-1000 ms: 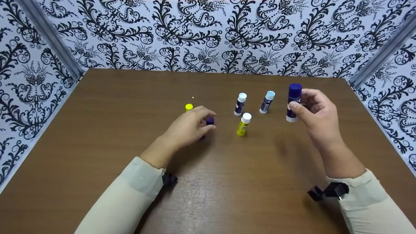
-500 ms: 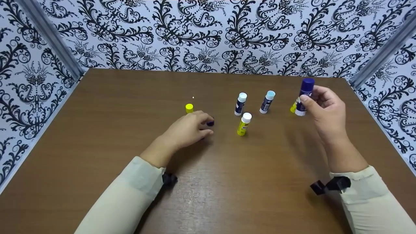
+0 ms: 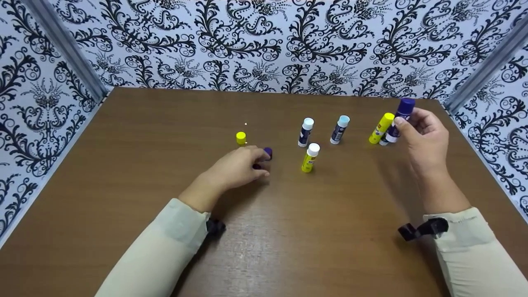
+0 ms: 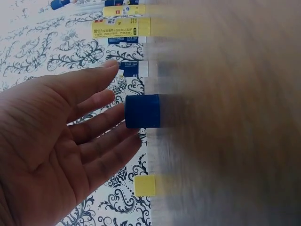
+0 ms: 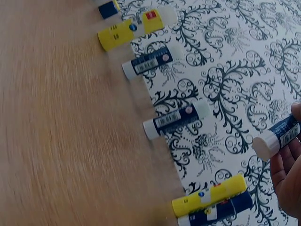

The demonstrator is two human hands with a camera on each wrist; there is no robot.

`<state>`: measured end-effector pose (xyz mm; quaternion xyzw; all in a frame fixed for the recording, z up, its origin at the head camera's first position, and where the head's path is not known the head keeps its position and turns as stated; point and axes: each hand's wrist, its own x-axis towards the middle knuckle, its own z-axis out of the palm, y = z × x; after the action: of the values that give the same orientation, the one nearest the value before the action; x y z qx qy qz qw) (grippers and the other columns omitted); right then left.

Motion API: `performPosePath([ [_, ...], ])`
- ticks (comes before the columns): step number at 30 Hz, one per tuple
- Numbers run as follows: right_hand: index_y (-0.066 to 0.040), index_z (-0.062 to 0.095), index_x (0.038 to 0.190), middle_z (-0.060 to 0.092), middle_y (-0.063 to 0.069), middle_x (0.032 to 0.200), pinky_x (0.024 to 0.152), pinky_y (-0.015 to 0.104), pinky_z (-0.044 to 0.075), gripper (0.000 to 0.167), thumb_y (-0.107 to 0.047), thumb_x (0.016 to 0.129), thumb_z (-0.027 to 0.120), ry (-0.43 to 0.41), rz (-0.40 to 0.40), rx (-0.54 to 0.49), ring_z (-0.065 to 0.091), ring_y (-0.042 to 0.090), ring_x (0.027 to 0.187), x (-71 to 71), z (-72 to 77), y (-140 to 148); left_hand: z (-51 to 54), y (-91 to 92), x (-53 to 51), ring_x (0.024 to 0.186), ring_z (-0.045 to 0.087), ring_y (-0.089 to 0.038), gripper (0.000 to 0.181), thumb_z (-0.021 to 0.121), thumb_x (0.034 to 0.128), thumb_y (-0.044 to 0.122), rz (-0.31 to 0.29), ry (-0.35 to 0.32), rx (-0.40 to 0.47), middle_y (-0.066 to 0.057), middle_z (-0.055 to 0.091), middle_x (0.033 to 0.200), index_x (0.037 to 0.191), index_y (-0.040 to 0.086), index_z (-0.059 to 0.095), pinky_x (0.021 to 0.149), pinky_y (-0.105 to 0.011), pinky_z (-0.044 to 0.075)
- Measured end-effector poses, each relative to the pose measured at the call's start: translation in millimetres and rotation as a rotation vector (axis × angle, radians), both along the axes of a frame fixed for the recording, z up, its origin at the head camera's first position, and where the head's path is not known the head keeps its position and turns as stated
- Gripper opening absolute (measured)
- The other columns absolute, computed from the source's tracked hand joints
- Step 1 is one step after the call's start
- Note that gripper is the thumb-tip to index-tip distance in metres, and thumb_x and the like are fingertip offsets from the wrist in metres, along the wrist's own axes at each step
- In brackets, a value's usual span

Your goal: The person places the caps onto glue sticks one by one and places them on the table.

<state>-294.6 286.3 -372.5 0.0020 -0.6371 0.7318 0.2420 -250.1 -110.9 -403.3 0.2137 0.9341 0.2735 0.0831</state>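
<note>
Glue stick [image 3: 405, 110] swings out towards two o'clock

The right hand [image 3: 428, 142] pinches it between thumb and fingers; its move uncovers a yellow stick [image 3: 382, 128] at its eight o'clock, apparently bringing both together, contact unclear. The left hand [image 3: 236, 168], slack-fingered, holds nothing near a blue cap [image 4: 142, 111].

I'd call this a booth: behind and beside the brown wooden table [image 3: 330, 231] stand black-scrolled white panels [image 3: 264, 45] and straight grey metal posts [image 3: 67, 47].

left grip [image 3: 237, 167]: low, loosely parted; right grip [image 3: 428, 142]: raised, pinching
</note>
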Motion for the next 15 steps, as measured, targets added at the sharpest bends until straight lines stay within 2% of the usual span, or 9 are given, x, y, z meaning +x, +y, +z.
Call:
performPosePath([
  [10,-0.002,0.072,0.104,0.066,0.007,0.094,0.076,0.016,0.055,0.020,0.006,0.086,0.077,-0.011,-0.065,-0.092,0.058,0.018,0.089,-10.5,-6.2,19.7,-1.8,-1.7,-0.1,0.104,0.066,-0.029,0.033,0.082,0.0916,0.024,-0.029,-0.015,0.005,-0.010,0.069,0.111,0.117,0.005,0.071,0.098,-0.042,0.057],
  [15,-0.005,0.072,0.103,0.066,0.005,0.094,0.077,0.015,0.054,0.020,0.005,0.087,0.077,-0.043,-0.100,-0.092,0.059,0.015,0.089,-15.9,-11.8,28.5,-4.3,-3.1,-1.0,0.106,0.067,-0.027,0.033,0.082,0.0907,0.022,-0.049,-0.003,0.001,-0.009,0.070,0.112,0.118,0.006,0.073,0.100,-0.041,0.056],
])
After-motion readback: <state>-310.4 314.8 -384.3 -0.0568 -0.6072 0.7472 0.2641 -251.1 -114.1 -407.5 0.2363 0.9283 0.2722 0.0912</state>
